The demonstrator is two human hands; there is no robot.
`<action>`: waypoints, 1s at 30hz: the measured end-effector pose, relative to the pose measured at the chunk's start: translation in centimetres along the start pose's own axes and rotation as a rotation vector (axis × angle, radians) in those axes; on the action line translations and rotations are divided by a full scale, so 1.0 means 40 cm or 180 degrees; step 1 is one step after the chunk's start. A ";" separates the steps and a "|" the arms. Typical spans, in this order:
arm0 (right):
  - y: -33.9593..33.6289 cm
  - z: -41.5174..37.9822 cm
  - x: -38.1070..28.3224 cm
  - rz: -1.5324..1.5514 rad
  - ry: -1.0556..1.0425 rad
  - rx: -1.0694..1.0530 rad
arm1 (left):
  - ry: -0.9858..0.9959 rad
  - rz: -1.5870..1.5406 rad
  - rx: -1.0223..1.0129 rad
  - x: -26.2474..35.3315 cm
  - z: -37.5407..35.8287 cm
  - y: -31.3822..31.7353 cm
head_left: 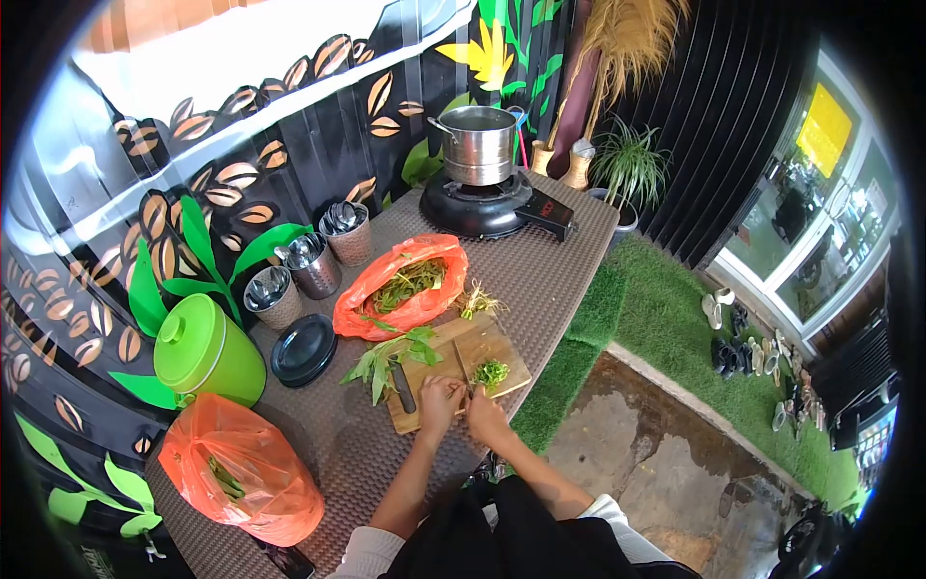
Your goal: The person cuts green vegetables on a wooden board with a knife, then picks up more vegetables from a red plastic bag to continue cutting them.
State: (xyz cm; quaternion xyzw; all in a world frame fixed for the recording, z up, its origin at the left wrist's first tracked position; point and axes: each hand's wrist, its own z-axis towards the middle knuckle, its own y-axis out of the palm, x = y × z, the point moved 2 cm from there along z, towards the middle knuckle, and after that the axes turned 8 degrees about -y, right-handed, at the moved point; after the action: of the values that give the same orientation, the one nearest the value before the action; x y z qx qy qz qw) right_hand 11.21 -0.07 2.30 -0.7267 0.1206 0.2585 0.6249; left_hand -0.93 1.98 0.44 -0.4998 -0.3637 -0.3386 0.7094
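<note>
On the wooden cutting board (511,352), my right hand (486,417) is closed around a knife (460,359), its blade pointing away from me. My left hand (441,401) is closed close beside it, fingers bent; what they hold, if anything, is hidden. Chopped greens (491,374) lie in a small heap just right of the blade. A black handle (402,388) rests at the board's left side, left of my left hand. Leafy stems (395,357) spread over the board's far left corner and the table. Cut-off roots (476,302) lie beyond the board.
Behind the board stands an open orange bag (449,253) of greens; a second orange bag (246,473) is at the near left. Around them are black plates (304,352), a green lidded bucket (207,352) and several cutlery cups (347,241). A pot (479,150) sits on a black stove (468,214).
</note>
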 end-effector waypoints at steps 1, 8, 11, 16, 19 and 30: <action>0.005 0.007 -0.002 -0.0009 0.0001 0.0002 | -0.0046 -0.0002 -0.0011 0.001 0.001 0.002; -0.008 0.024 0.005 0.0205 0.0040 -0.0135 | 0.0245 0.0178 0.0252 0.003 -0.018 0.008; -0.014 -0.016 -0.004 0.0092 0.0109 -0.0106 | 0.0349 0.0363 0.0279 0.022 -0.028 0.001; -0.039 0.004 0.021 0.0067 0.0300 -0.0055 | 0.0449 0.0410 0.0124 0.004 -0.021 0.006; -0.057 0.017 0.039 -0.0055 0.0137 -0.0148 | 0.0538 0.0430 -0.0047 -0.006 0.000 0.030; -0.032 0.032 0.028 -0.0076 0.0263 -0.0142 | 0.0235 0.0134 -0.0170 0.039 0.005 0.031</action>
State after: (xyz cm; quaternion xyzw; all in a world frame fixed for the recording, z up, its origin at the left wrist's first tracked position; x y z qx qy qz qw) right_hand 12.49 1.59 2.69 -0.7520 0.1317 0.2234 0.6061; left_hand 0.86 2.33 1.26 -0.5133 -0.3175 -0.3515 0.7157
